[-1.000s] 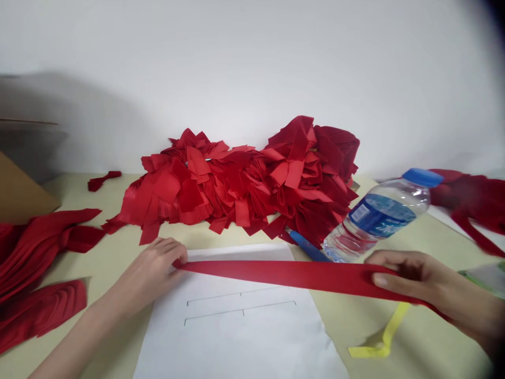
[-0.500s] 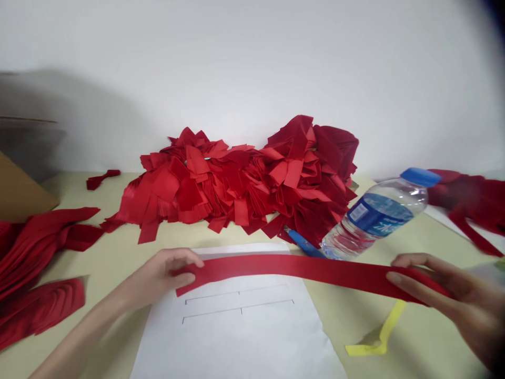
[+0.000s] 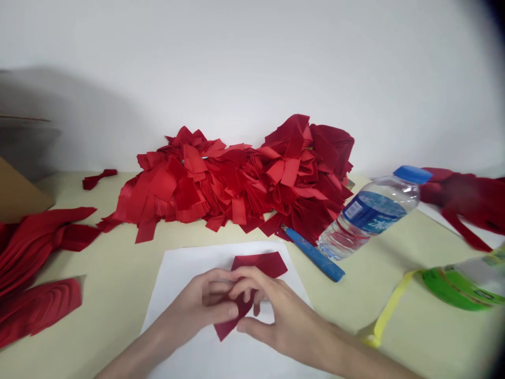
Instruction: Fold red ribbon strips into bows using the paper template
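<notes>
One red ribbon strip (image 3: 265,263) is bent into a loop over the white paper, with one end angled up to the right and the other pointing down toward me. My left hand (image 3: 209,300) pinches it near the crossing, thumb on the lower tail. From the right, my right hand (image 3: 272,310) curls around the same spot, its fingertips against the ribbon and beside the left fingers. The middle of the ribbon is partly hidden behind my fingers. Under both hands lies the white paper (image 3: 173,268), its drawn lines covered.
A large heap of folded red ribbons (image 3: 236,184) lies against the wall. To its right are a blue-handled cutter (image 3: 315,255), a tilted water bottle (image 3: 366,213), yellow tape (image 3: 389,310) and a green-labelled bottle (image 3: 453,287). More red strips (image 3: 39,247) are stacked left, near a cardboard box (image 3: 19,195).
My hands have come together from far apart over the paper. The ribbon, stretched out straight before, is now bent and crossed. The cutter and green-labelled bottle show more fully.
</notes>
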Tool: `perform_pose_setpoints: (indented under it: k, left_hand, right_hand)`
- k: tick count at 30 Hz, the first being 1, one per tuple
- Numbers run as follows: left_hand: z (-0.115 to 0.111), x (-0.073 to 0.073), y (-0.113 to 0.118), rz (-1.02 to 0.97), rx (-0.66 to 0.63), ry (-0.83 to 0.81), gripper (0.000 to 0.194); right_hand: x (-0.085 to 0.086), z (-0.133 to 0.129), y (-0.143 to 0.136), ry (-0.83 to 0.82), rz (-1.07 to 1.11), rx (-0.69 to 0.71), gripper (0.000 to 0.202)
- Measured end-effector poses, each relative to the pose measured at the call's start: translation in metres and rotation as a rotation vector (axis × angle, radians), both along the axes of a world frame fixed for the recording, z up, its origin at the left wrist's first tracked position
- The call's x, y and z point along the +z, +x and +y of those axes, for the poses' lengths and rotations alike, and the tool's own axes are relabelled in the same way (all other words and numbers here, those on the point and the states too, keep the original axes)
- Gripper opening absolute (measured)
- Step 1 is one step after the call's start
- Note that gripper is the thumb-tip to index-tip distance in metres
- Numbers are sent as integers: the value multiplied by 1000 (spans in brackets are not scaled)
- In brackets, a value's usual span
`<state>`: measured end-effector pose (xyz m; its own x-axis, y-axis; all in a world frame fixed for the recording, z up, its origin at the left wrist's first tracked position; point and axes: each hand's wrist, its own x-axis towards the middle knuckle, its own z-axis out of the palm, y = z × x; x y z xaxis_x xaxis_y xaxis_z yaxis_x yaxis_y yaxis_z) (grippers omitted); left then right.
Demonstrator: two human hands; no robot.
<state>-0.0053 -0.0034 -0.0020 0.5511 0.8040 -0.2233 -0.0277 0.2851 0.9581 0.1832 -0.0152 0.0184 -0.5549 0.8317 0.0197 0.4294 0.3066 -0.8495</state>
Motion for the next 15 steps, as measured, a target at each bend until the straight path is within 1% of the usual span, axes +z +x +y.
perform_pose_setpoints:
  k: [2,4,5,6,7,8,9,10,13,15]
  left_hand:
    - [-4,0,-2,40,-39,-4,40]
    - [-10,3,-3,146,-84,18,42]
    - [-12,7,-4,207,-113,38,41]
    - [-14,11,-6,264,-139,63,40]
    - [-14,14,-8,312,-135,90,39]
    - [-12,17,-11,348,-119,114,36]
    - [-9,19,-15,374,-82,127,33]
    - [-4,20,-18,387,-38,123,29]
    - [11,15,-31,402,121,48,22]
    - [19,9,-38,416,246,37,20]
  right_hand:
    - [6,3,6,27,16,9,45]
    - [13,5,10,56,-24,33,53]
    - [16,6,11,59,-63,67,58]
    - [19,7,12,51,-105,119,59]
    - [21,8,14,35,-146,175,54]
    - [23,9,15,21,-181,214,42]
    - [24,11,18,14,-210,221,28]
    - [24,14,22,14,-231,204,19]
    - [24,25,40,-10,-260,80,14]
    - [22,35,57,-98,-252,33,15]
